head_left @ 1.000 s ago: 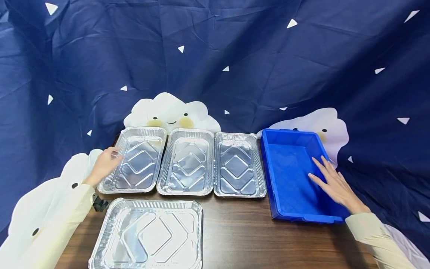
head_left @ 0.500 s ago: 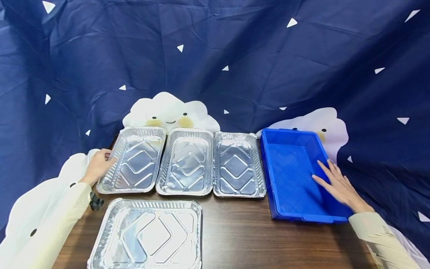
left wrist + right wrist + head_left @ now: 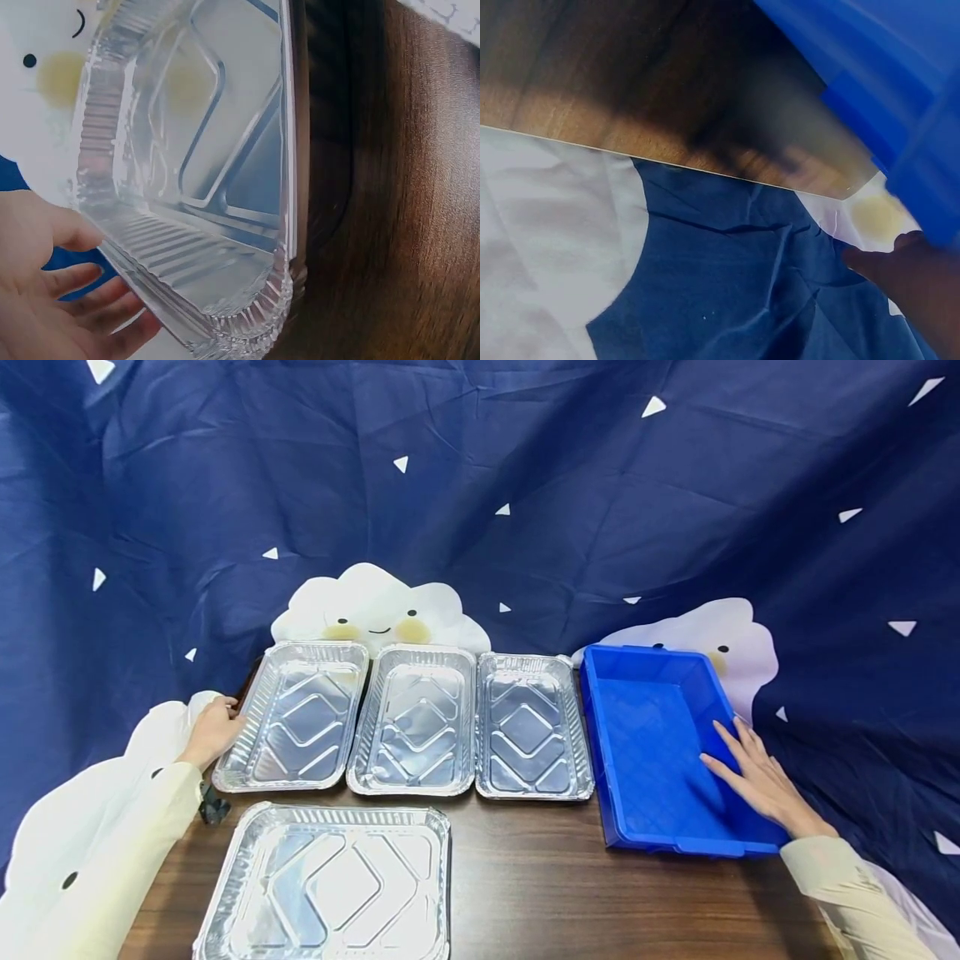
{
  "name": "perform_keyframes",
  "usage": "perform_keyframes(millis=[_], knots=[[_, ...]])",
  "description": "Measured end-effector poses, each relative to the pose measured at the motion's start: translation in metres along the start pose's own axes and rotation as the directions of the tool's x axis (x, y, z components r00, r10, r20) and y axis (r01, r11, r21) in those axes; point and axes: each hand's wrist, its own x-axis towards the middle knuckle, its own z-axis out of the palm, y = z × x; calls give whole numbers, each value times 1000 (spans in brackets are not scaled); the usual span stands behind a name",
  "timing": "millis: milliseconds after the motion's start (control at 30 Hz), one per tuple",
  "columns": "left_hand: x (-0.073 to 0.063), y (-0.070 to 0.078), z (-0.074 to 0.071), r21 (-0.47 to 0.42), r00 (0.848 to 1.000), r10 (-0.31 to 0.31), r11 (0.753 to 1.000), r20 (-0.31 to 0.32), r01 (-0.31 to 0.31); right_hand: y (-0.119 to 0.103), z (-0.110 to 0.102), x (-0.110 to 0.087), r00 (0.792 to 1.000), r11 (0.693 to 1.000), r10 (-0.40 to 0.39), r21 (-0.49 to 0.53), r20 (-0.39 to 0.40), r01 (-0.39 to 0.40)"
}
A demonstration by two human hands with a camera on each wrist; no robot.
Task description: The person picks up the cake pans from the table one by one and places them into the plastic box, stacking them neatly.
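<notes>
Three foil trays stand upright in a row at the back: a left one [image 3: 315,727], a middle one [image 3: 420,735] and a right one [image 3: 528,735]. My left hand [image 3: 213,731] is at the outer left side of the left foil tray. In the left wrist view, that hand's loosely bent fingers [image 3: 112,315] lie along the outside of the rim, the thumb close to it; whether they press on it I cannot tell. My right hand [image 3: 765,781], fingers spread, is over the right wall of a blue plastic bin [image 3: 652,718], with nothing held.
A fourth, sideways foil tray [image 3: 337,893] lies at the front left of the brown wooden table [image 3: 555,885]. Behind the table hangs a dark blue cloth [image 3: 450,485] with white clouds and triangles. The table's edge [image 3: 727,176] shows in the right wrist view.
My left hand has moved left, from over the left foil tray's side to its outer edge. The right hand has shifted slightly right along the bin. Trays and bin look unmoved.
</notes>
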Motion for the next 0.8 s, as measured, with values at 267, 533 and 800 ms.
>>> perform_keyframes(millis=[267, 533, 800], knots=[[1, -2, 1, 3, 998, -28, 1000, 59, 28, 0, -1, 0, 1000, 1000, 7, 0, 10, -7], [6, -2, -2, 12, 995, -18, 1000, 98, 16, 1, 1, 0, 1000, 1000, -7, 5, -9, 7], [8, -2, -9, 15, 991, 46, 999, 129, -48, 1, 2, 0, 1000, 1000, -11, 7, -17, 11]])
